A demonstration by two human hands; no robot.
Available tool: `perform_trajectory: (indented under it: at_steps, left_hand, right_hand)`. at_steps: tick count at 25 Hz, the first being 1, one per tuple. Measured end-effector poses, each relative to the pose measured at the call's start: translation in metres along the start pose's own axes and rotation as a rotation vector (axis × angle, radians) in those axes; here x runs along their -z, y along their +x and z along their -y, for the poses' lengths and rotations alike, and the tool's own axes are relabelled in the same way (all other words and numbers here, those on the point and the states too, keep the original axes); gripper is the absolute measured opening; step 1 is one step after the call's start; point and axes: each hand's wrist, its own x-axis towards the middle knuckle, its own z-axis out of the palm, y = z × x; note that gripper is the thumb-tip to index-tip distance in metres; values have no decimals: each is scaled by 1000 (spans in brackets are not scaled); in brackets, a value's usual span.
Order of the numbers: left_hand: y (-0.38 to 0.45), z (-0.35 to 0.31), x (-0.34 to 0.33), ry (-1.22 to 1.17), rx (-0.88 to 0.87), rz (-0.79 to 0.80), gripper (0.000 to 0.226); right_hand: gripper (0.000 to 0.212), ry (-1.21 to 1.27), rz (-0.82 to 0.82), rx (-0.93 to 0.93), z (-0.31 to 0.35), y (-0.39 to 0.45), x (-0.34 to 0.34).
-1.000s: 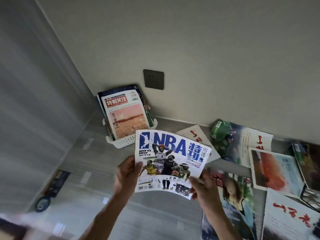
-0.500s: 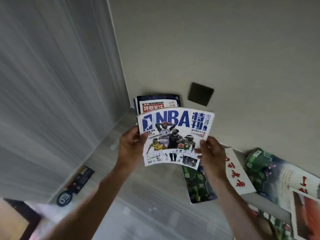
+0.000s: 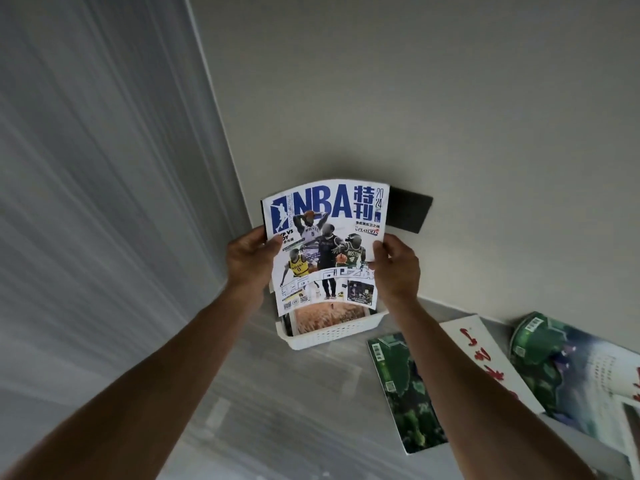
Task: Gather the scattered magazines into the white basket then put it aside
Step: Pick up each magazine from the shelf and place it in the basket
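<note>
nearest the camera, loose on the grey wood-grain floor (image 3: 242,427), lie a dark green-covered magazine (image 3: 405,393), a white magazine with red brush characters (image 3: 485,358) and a glossy green-and-white magazine with curled pages (image 3: 568,368), all waiting to be gathered. beyond them the two forearms reach out to the white-covered basketball magazine with the big blue title (image 3: 325,244), held upright in the air. the left hand (image 3: 247,258) pinches its left edge with the thumb on the cover, and the right hand (image 3: 396,268) pinches the right edge the same way, so neither hand is free. its long axis runs near vertical, title at the top and cover towards the camera, the sheet bowed a little across its width. its bottom edge sits right at the mouth of the white perforated plastic basket (image 3: 329,332), which stands on the floor in the corner below a dark wall socket plate (image 3: 410,213); a magazine with a brown field picture (image 3: 329,315) already stands inside. the step in hand looks to be sliding it in: best to keep it upright, aim the lower edge just in front of the magazines already there, lower it evenly with both hands so no corner catches the rim, and let go only once it rests on the basket's bottom.
</note>
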Motion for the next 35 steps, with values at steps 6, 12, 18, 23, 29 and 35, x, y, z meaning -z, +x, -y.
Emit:
perform_trajectory:
  at_steps: [6,12,18,23,29,35]
  left_hand:
    - [3,27,3,225,19,-100,34]
    - [-56,117,-2,896,-226,363,46]
    - [-67,178,-10,1215,-403,354,38]
    - [-104,179,48,1022,-499,397,11]
    - [-160,165,112,774,-356,580,18]
    - [-46,115,64,289,294,185,63]
  right_hand:
    - [36,-151,130,-132,-15,8,-5]
    - [62,-835,546,130,-78,-76,5]
    - [59,-982,538,353,-105,-70,-1]
    - [25,-843,515,421,-95,-145,23]
    - [3,-290,364,86,-79,-180,54]
    - [71,267,393,-507,-67,-82,15]
